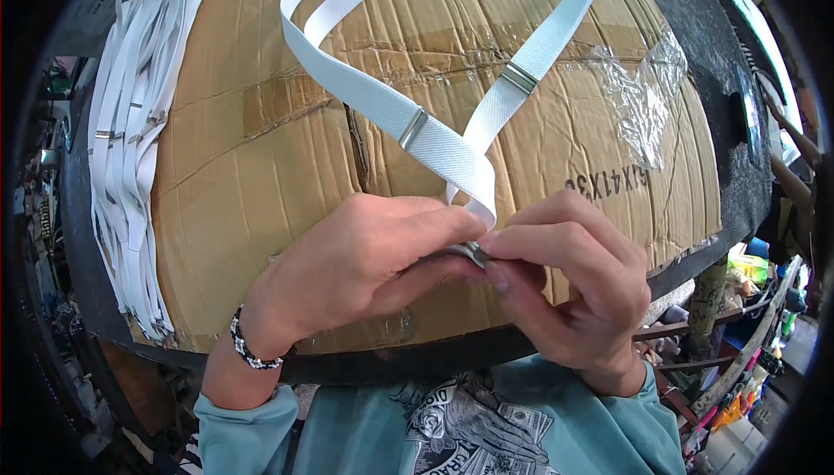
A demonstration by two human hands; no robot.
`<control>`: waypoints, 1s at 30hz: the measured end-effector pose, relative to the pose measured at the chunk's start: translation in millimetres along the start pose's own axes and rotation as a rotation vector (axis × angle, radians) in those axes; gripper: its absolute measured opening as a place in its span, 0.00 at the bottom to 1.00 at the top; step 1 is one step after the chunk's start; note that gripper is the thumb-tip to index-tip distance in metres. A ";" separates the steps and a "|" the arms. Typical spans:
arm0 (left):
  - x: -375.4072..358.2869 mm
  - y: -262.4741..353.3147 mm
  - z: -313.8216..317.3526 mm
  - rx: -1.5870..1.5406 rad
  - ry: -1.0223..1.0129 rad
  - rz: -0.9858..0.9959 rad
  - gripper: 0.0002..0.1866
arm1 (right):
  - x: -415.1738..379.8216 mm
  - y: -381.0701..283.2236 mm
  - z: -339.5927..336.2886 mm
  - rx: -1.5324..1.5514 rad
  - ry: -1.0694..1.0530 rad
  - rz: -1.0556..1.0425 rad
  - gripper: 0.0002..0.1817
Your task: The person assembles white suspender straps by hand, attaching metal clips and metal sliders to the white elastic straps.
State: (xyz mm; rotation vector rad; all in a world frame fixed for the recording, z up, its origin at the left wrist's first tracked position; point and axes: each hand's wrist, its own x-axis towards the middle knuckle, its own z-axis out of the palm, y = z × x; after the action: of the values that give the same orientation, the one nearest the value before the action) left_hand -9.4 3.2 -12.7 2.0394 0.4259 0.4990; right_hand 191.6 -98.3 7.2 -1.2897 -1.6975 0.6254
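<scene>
A white elastic strap (365,91) with metal slide buckles (413,128) loops over the cardboard and runs down to both hands. My left hand (365,258), with a beaded bracelet on the wrist, pinches the strap's lower end between thumb and fingers. Close against it, my right hand (578,275) has thumb and forefinger closed on a small metal piece (476,252) at that end. The fingertips partly hide this metal piece. A second metal buckle (519,78) sits on the strap's right branch.
Flattened cardboard (261,171) with tape covers the dark table (695,32). A bundle of white straps (130,145) with metal buckles lies along the left edge. Clear crumpled plastic (643,97) is at the right. Assorted items stand beyond the table's lower right edge.
</scene>
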 end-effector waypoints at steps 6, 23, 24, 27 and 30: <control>-2.6 0.3 2.5 0.030 -0.015 0.004 0.18 | -15.1 -0.1 -4.3 -0.006 -0.036 0.085 0.15; -4.9 5.9 -26.9 -0.522 -0.154 -0.381 0.16 | -7.7 7.3 -16.0 0.136 0.106 0.051 0.12; -2.8 8.7 -30.7 -0.521 -0.196 -0.422 0.19 | -7.8 5.3 -14.2 0.130 0.084 0.040 0.13; 3.2 15.2 -37.1 -0.509 -0.302 -0.497 0.26 | -6.5 2.4 -7.2 0.111 0.027 -0.007 0.14; 0.7 19.3 -38.9 -0.545 -0.293 -0.510 0.25 | -4.3 3.4 3.3 0.055 -0.035 -0.070 0.16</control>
State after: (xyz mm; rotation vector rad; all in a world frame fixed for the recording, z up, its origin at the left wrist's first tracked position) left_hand -26.8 22.6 22.0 1.3786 0.5392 -0.0076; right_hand 190.7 -100.8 1.4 -1.1821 -1.7340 0.6527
